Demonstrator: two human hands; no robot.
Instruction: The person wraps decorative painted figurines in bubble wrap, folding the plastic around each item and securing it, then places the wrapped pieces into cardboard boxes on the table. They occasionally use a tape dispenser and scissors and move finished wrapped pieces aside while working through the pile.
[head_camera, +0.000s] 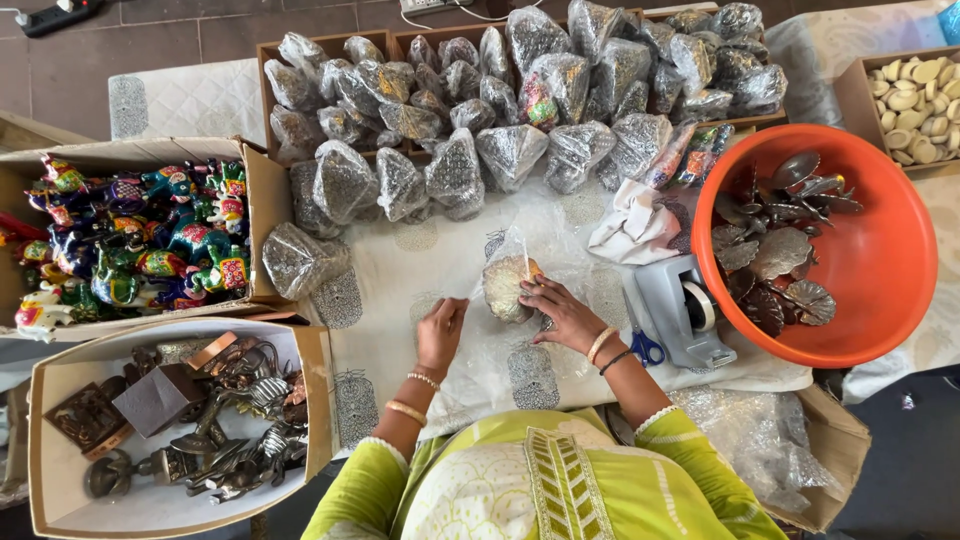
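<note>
Gripping a clear bag (507, 262) holding a gold leaf piece (506, 287): right hand (563, 312) pinches the bag's right edge, left hand (441, 325) holds its lower-left corner, fingers curled shut on plastic. Bag sits on the white cloth (430, 255) between both hands. Just right of the right hand: scissors (643, 343), tape dispenser (682, 308), then the orange tub (880, 270) of metal leaves. Beyond the hands: wrapped pile (520, 90). Risk: thin plastic could tear on leaf edges, or the piece slips out the open end if tilted.

Glossy plastic wrap (505, 262), dark metal leaves (785, 250)
</note>
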